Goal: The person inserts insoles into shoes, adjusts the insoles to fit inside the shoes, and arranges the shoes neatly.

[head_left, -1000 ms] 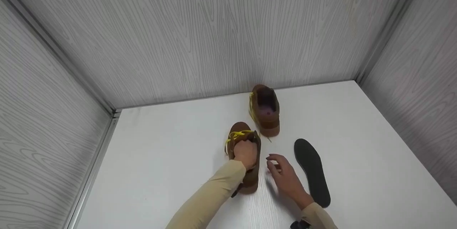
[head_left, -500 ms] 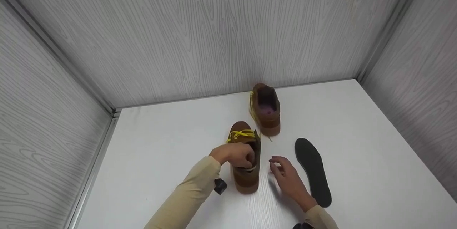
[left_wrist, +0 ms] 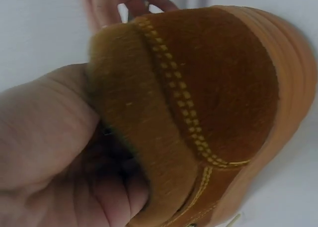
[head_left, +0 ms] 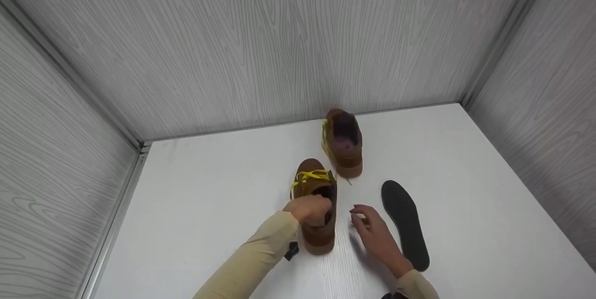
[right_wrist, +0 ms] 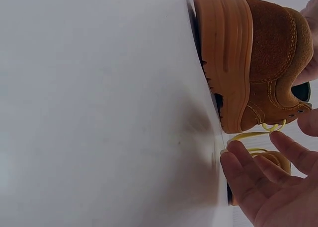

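A brown lace-up shoe [head_left: 318, 238] with yellow laces lies on the white table, toe away from me. My left hand [head_left: 308, 209] reaches down into its opening. In the left wrist view, the thumb side of my left hand [left_wrist: 44, 132] is beside the suede heel collar [left_wrist: 149, 122]; the fingertips are hidden inside, so what they touch does not show. My right hand [head_left: 376, 236] hovers just right of the shoe with loosely bent fingers and holds nothing. Right of it lies a dark grey insole [head_left: 406, 224], flat on the table.
A second brown shoe [head_left: 347, 161] with yellow laces stands farther back near the rear wall [head_left: 260, 57]; its inside looks purplish. Grey wood-grain panels enclose the white table [head_left: 209, 187] at the back and sides.
My left hand came back from deep in the shoe toward its heel, rose slightly, then dipped in again. My right hand stayed nearly still. The view shifted a little.
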The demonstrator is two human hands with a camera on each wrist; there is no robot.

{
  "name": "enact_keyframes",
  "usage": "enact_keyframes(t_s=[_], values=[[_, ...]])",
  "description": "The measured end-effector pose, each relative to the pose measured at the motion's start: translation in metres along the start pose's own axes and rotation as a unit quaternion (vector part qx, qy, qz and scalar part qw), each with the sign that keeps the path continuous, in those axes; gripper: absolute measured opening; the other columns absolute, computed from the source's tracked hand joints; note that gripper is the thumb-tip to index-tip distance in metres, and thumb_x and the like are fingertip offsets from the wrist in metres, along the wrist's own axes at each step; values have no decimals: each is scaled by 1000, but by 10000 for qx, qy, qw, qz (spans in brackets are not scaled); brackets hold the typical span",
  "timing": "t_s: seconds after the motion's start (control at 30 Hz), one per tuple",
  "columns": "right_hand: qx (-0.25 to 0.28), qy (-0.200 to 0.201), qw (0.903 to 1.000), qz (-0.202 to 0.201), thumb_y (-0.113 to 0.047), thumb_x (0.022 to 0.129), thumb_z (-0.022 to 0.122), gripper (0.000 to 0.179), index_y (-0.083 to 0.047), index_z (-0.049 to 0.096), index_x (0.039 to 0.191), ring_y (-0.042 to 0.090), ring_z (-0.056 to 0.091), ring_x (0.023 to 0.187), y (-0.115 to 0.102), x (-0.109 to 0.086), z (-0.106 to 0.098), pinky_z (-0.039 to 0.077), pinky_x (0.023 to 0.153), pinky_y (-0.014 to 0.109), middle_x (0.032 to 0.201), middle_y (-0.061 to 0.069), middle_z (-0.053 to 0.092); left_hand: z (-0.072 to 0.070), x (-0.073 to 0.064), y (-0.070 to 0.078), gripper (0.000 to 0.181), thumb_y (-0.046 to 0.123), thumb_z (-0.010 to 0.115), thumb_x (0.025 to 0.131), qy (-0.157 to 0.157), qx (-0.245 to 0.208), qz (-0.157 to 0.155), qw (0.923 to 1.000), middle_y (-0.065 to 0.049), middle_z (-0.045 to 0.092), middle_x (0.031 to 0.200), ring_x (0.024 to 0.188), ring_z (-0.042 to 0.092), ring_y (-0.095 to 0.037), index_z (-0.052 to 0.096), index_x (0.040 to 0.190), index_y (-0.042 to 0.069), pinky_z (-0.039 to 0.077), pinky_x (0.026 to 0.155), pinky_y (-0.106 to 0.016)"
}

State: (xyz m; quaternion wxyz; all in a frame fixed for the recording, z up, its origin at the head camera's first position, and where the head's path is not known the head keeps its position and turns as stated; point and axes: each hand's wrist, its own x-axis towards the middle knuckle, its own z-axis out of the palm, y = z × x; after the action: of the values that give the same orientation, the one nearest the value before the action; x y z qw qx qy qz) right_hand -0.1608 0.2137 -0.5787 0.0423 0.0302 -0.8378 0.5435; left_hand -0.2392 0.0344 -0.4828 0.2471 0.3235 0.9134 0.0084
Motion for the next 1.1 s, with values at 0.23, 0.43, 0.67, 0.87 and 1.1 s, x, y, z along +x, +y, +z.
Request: enact_keyframes(t_s=[0.23, 0.43, 0.67, 0.87, 1.1], values=[[-6, -34, 9998, -218, -23, 99, 53, 28, -3, 58, 119, 22, 64, 98, -2, 3, 6, 51, 83, 36, 127, 16, 53, 4, -2, 1, 10, 6, 63, 85, 162, 506, -176, 9984, -2, 60, 75, 65, 52, -17, 62, 77, 11, 47, 59, -32], [-128, 99, 9987, -476, -22, 99, 53, 26, -4, 60, 117, 24, 63, 99, -14, 12, 4, 51, 82, 39, 129, 17, 53, 2, -17, -6, 12, 11, 63, 87, 866, -39, 195, 9960, 1, 52, 66, 59, 48, -16, 62, 76, 12, 41, 53, -30], [-708, 867, 9824, -1493, -13, 92, 63, 20, -7, 63, 111, 17, 63, 89, -42, 38, 2, 53, 75, 38, 120, 7, 55, 1, -31, -22, 16, 26, 66, 86, 2951, -303, 386, 9542, 4, 52, 71, 63, 50, -13, 60, 79, 13, 45, 56, -29], [-2136, 883, 9529, -1961, -15, 81, 75, 31, -10, 65, 110, 18, 56, 84, -61, 61, 10, 52, 71, 35, 109, 5, 50, 10, -23, -35, 41, 36, 70, 83, 3615, 122, -372, 9315, -6, 55, 96, 79, 59, -19, 56, 110, 9, 53, 63, -34], [-3337, 463, 9280, -1593, -22, 75, 81, 39, -14, 63, 109, 18, 56, 73, -73, 79, 22, 52, 66, 36, 98, 3, 48, 16, -9, -41, 44, 34, 73, 83, 3318, 670, -735, 9381, -9, 55, 97, 78, 60, -21, 54, 116, 12, 53, 61, -36]])
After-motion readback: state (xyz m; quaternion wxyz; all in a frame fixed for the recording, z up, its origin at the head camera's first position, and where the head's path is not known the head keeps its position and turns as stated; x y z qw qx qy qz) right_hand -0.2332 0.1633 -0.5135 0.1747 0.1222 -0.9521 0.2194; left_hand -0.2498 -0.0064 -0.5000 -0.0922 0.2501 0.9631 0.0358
